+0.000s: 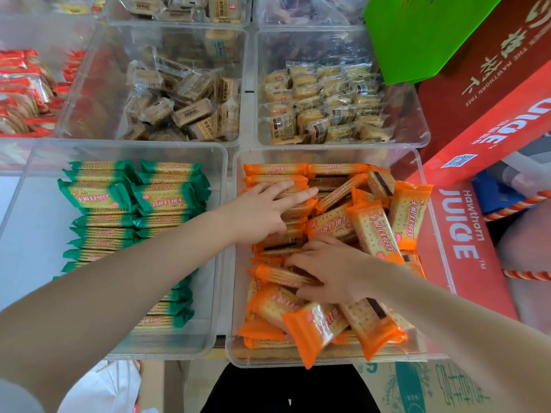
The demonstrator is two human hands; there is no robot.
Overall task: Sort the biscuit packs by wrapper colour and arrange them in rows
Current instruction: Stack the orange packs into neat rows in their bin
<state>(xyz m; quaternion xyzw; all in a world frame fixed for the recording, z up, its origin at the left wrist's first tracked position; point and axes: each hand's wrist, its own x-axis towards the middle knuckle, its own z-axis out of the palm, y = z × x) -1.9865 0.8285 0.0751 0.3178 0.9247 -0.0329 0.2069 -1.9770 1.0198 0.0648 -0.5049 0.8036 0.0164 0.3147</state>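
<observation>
Fingers rest on orange packs; green packs lie beside.

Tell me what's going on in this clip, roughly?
A person is tidying the orange-wrapped biscuit packs in the clear plastic bin at front right. The left hand lies flat, fingers straight, on the neat stack at the far left of that bin. The right hand curls over a jumbled orange pack mid-bin. The green-wrapped biscuit packs already sit in rows in the neighbouring clear bin.
</observation>
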